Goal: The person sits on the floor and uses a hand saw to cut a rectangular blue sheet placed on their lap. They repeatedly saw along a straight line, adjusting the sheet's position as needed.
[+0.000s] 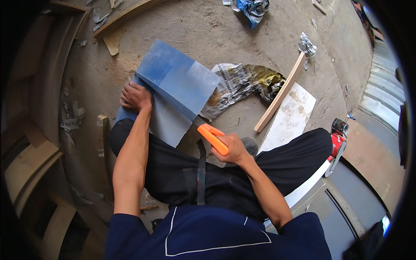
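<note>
My left hand (136, 96) is closed over the left edge of a blue sheet-like board (177, 73), its fingers curled. A paler grey face (167, 117) of the board slopes down toward my knee, below a long straight edge. In my right hand (234, 149) is an orange-handled hand saw (212, 138), gripped just off the board's lower right corner. The saw's blade is hard to make out from here. My left knee lies against the board's lower left part.
Crumpled printed paper (234, 86) lies beyond the board. A wooden strip (281, 93) rests over a white plank (292, 115) on the right. A red-and-black power tool (337, 143) stands beside my right knee. Wooden frames (34, 173) line the left; a timber piece (125, 17) lies far left.
</note>
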### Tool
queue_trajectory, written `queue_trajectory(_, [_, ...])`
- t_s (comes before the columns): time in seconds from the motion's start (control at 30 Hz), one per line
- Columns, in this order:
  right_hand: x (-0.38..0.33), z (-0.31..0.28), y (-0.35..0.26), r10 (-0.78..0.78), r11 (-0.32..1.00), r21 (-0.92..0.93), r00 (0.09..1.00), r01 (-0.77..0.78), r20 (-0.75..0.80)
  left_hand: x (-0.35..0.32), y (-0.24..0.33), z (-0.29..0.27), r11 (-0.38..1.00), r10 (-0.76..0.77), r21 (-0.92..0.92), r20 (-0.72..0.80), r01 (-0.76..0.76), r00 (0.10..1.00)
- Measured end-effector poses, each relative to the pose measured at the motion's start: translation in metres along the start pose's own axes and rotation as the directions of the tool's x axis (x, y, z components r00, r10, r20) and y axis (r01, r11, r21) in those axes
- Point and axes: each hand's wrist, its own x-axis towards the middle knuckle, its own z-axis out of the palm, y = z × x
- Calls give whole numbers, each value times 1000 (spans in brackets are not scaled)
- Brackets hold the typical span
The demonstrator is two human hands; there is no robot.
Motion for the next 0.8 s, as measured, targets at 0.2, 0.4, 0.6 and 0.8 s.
queue_trajectory(0.2, [27, -3, 1, -39, 993, -109, 998, 44, 54, 9, -1, 2, 992, -105, 67, 2, 104, 994])
queue_trajectory(0.4, [2, 9, -24, 28, 998, -61, 999, -29, -14, 2, 4, -5, 999, -27, 33, 40, 26, 999])
queue_trajectory(0.6, [-4, 16, -29, 28, 999, 16, 1000, -28, -12, 1, -6, -3, 999, 47, -8, 26, -47, 999])
queue_trajectory(0.8, [-3, 5, -33, 58, 998, -13, 997, -59, -42, -48, 12, -8, 998, -60, 0, 130, 61, 990])
